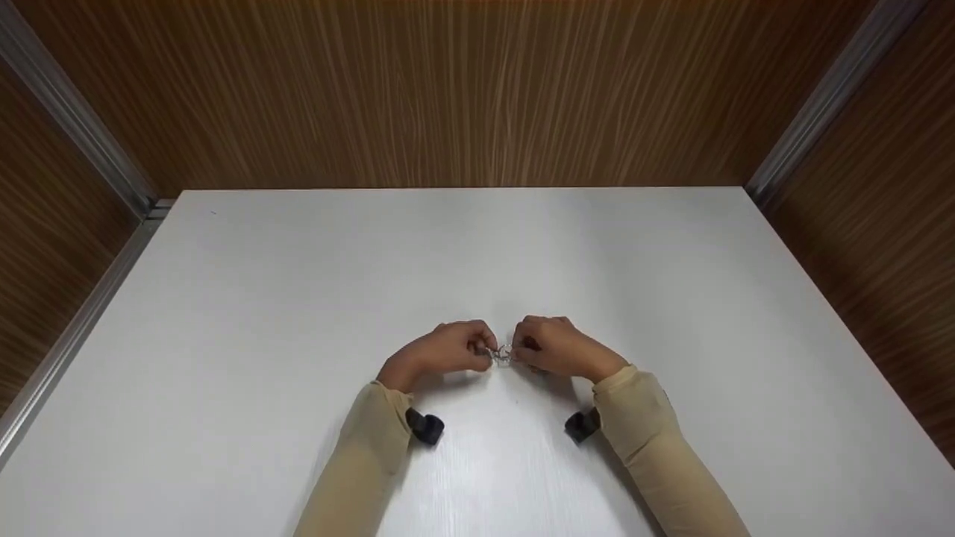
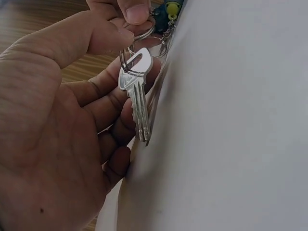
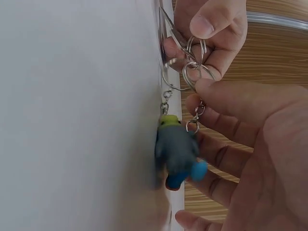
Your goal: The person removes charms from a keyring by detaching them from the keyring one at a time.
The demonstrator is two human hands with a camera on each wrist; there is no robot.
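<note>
Dangling key (image 2: 136,94) left-wrist only, figurine (image 3: 177,156) right-wrist

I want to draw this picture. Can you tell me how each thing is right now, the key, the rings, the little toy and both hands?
Key: threaded on a ring, hanging down beside the table edge.
Key rings: linked together, pinched between both hands.
Toy charm: dangling from a short chain, not held.
Left hand: pinching the ring.
Right hand: pinching the rings.
Table: white, flat, beneath the hands.
</note>
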